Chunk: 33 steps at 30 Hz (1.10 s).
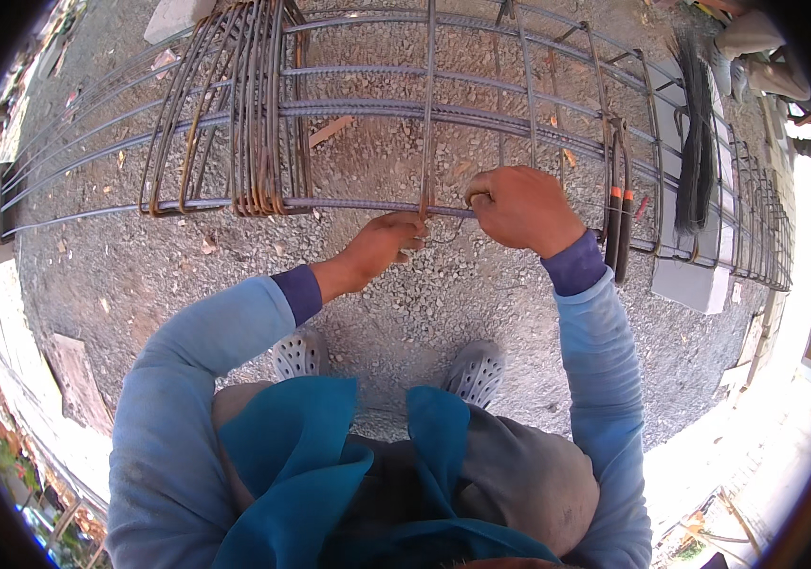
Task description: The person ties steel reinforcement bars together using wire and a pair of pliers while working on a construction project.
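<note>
A long rebar cage of ribbed bars and square stirrups lies across in front of me. My left hand has its fingers curled in at the lower corner of a single stirrup, where it meets the nearest long bar. What its fingertips grip is hidden. To its right, my right hand is closed in a pinch just above the same bar. A thin dark tie wire shows between the hands and seems to run into the right one.
Rusty stirrups are bunched at the left. Pliers or cutters with dark, orange-marked handles hang on the cage at the right. Beyond are a bundle of black tie wire and a pale block. Another person's legs show far right. Gravel lies underfoot.
</note>
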{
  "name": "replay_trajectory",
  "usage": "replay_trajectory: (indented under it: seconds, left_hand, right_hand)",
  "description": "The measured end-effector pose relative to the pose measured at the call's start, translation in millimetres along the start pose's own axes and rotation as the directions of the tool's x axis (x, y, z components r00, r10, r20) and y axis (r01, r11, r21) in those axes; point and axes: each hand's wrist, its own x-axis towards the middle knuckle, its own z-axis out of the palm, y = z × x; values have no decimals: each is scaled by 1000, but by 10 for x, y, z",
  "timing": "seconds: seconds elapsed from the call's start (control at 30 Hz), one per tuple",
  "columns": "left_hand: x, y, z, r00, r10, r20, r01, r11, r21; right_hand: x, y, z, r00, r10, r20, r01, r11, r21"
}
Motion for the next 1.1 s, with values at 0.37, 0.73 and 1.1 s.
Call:
replay_trajectory:
  seconds: [0.37, 0.73, 1.1]
  left_hand:
    - [-226, 352, 468, 984, 0, -178, -34, 982, -185]
    - [-95, 218, 275, 962, 249, -110, -161, 845, 511]
    - [-16, 161, 88, 995, 73, 64, -53, 959, -280]
  right_hand:
    - [-39, -146, 132, 1000, 4, -27, -3, 999, 38]
    - [52, -561, 2, 974, 225, 17, -225, 974, -16]
    - [-7, -172, 247, 990, 84, -115, -57, 972, 226]
